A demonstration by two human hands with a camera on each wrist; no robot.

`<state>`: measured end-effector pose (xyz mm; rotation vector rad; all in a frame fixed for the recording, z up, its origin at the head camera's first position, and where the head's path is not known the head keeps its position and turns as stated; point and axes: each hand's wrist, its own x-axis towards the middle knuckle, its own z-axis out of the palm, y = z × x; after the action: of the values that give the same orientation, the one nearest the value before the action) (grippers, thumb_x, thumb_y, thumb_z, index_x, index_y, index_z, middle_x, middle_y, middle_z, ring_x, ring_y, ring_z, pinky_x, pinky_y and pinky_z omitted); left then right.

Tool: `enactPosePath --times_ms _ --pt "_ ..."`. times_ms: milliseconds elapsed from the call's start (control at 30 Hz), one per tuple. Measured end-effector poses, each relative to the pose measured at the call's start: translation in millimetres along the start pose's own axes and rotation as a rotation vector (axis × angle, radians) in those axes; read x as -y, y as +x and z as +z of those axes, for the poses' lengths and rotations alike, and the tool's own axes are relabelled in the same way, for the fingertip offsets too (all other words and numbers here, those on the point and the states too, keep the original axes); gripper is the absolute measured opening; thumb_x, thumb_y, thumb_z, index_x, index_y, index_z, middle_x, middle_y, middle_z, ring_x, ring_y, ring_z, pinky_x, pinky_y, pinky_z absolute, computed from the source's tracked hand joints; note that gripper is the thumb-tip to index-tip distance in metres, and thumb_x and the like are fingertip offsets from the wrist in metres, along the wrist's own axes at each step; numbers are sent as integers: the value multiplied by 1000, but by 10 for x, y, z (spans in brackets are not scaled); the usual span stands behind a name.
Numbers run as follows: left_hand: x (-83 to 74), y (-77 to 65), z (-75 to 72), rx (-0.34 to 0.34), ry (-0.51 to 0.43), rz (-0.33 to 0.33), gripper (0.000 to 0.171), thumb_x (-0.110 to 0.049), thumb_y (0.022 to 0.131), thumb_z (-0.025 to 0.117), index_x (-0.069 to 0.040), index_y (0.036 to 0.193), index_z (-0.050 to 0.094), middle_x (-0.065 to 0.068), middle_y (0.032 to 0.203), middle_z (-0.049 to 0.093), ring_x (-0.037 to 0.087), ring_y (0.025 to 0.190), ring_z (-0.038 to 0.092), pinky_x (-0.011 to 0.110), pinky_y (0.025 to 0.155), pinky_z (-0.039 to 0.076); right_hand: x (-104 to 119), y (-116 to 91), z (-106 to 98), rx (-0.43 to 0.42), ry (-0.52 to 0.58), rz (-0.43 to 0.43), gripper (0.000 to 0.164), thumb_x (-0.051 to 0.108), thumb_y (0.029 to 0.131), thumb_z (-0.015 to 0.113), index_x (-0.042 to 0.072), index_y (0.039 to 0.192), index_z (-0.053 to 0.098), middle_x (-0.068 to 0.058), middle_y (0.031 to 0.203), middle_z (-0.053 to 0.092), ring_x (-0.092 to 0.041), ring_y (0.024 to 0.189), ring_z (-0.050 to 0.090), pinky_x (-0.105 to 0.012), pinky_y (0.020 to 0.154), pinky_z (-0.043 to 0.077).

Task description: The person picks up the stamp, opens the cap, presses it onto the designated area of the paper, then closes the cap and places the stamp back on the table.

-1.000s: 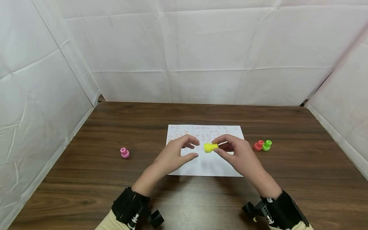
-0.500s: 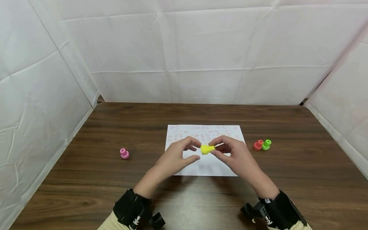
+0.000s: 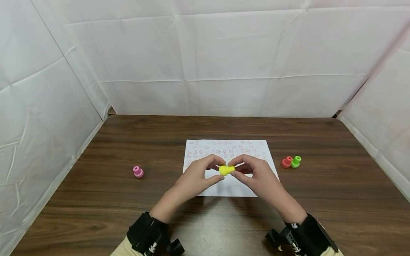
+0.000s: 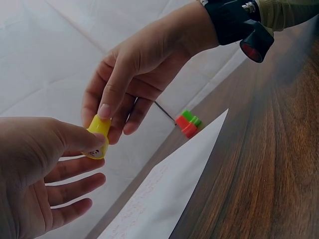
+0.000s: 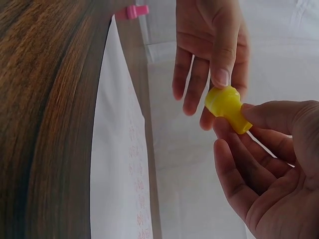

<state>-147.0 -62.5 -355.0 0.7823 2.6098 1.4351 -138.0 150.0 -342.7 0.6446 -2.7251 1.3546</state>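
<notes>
Above the white paper sheet (image 3: pixel 237 188), both hands meet on one small yellow stamp (image 3: pixel 225 170), held sideways. My right hand (image 3: pixel 259 176) pinches its narrow handle between thumb and fingers. At the wide end, my left hand (image 3: pixel 193 177) has thumb and index finger on either side. The left wrist view shows dark marks on the wide end of the yellow stamp (image 4: pixel 97 144), beside the left thumb. In the right wrist view the stamp (image 5: pixel 227 104) spans the gap between the two hands. Rows of small reddish prints cover the sheet's far part.
On the brown wooden table (image 3: pixel 96 199), a pink stamp (image 3: pixel 138 172) stands at the left. A red stamp (image 3: pixel 286 162) and a green stamp (image 3: pixel 296 161) stand side by side right of the paper. White cloth walls (image 3: pixel 224 53) enclose the back and sides.
The right hand has brought the yellow stamp leftward and slightly nearer. The left hand's thumb and finger, apart from it before, now close on its wide end.
</notes>
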Motion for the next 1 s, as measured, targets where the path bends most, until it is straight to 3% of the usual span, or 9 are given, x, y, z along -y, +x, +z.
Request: enactPosePath --times_ms 500,767,1000 --pt "-13 -6 -8 -6 24 -1 26 -13 90 74 -18 114 63 -5 109 72 14 108 69 41 104 51 -5 1 11 -7 -13 -7 20 5 88 74 13 107 69 -4 102 74 -13 87 72 -30 75 59" --pt "-10 2 -15 -3 -2 -5 26 -11 90 74 -16 113 63 0 109 72 24 109 69 50 104 50 -3 3 3 -21 -11 -4 21 5 87 75 12 107 69 -5 104 74 -14 88 73 -30 76 60" --pt "-3 3 -14 -11 -2 -6 25 -12 90 74 -16 112 64 -2 109 72 24 108 69 50 103 50 5 5 9 -16 8 3 21 4 88 74 11 107 69 -5 104 74 -14 87 73 -29 74 59"
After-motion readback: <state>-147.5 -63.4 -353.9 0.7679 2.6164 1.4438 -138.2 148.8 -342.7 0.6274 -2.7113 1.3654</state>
